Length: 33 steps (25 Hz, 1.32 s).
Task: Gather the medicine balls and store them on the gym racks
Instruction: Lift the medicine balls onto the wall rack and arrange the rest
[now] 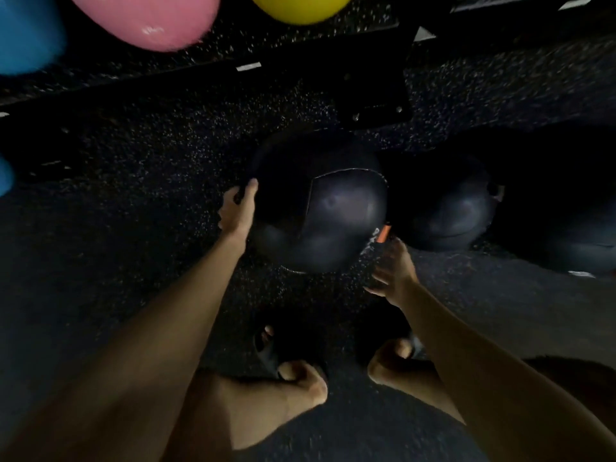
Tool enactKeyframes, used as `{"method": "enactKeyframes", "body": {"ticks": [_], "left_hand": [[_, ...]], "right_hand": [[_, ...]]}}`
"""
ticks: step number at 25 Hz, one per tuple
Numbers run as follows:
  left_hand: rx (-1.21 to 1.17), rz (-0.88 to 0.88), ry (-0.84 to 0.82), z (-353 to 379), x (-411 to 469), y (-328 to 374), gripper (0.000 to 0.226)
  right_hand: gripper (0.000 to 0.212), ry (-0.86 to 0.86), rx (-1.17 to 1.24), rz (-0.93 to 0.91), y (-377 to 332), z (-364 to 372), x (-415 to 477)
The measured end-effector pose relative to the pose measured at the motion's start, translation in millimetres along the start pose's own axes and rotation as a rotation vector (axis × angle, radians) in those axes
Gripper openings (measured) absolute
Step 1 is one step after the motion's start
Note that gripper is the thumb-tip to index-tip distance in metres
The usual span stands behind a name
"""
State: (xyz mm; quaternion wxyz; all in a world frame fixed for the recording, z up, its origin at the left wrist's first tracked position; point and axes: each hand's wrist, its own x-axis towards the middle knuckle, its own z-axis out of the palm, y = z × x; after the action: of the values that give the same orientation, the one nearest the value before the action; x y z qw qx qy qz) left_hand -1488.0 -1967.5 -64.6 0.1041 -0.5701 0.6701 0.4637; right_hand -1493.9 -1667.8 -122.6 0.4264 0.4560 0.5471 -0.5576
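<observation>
A black rack frame, with a bolted base plate (366,85), is seen standing on the far part of the floor (150,168). Whether anything is stored on it cannot be told. Past it, along the top of the view, a blue ball (26,31), a pink ball (150,18) and a yellow ball (300,5) are partly shown.

A dark medicine ball (333,211) is found in the middle of the floor, just in front of the base plate. Its left side is held by the left hand (238,211), with the thumb laid on the surface and the fingers bent round it. The right hand (393,271) is held just beside its lower right, by an orange mark (383,233), with the fingers spread and nothing gripped; contact cannot be made out.

A second medicine ball (456,211) is seen on the floor just to the right, and a further dark rounded shape (583,241) beyond it.

The floor is covered in black speckled rubber, and the room is dimly lit. Two feet (300,378) in open sandals are planted near the ball.
</observation>
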Motion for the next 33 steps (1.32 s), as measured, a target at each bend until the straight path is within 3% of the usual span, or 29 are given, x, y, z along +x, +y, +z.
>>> {"method": "enactKeyframes", "body": {"ticks": [3, 6, 10, 13, 16, 22, 26, 33], "left_hand": [[-0.161, 0.011, -0.084, 14.0, 68.0, -7.8, 0.068], [-0.228, -0.004, -0.318, 17.6, 121.3, -13.3, 0.089], [-0.276, 0.050, -0.527, 26.3, 145.0, -14.7, 0.059], [-0.320, 0.070, -0.537, 25.5, 136.2, -14.6, 0.049], [-0.338, 0.062, -0.509, 14.4, 121.6, -16.3, 0.048], [-0.339, -0.084, -0.487, -43.7, 24.8, -19.0, 0.055], [-0.398, -0.174, -0.526, -112.1, -78.8, 9.6, 0.056], [-0.497, -0.120, -0.518, -230.1, -239.8, 88.3, 0.061]], "right_hand": [[0.050, -0.052, 0.219, 0.048, 10.0, 6.7, 74.2], [0.059, -0.114, 0.369, 0.017, 12.0, 22.9, 119.5], [0.059, -0.242, 0.558, -0.107, 5.2, 50.4, 143.7], [0.072, -0.231, 0.567, -0.112, 6.7, 56.7, 139.1], [0.069, -0.211, 0.588, -0.108, 14.1, 51.2, 119.1], [0.075, -0.181, 0.593, -0.072, 36.5, 21.0, -1.0], [0.063, -0.092, 0.524, -0.109, 27.5, 6.8, -144.3], [0.072, -0.103, 0.467, -0.429, -16.3, -3.9, -368.8]]}}
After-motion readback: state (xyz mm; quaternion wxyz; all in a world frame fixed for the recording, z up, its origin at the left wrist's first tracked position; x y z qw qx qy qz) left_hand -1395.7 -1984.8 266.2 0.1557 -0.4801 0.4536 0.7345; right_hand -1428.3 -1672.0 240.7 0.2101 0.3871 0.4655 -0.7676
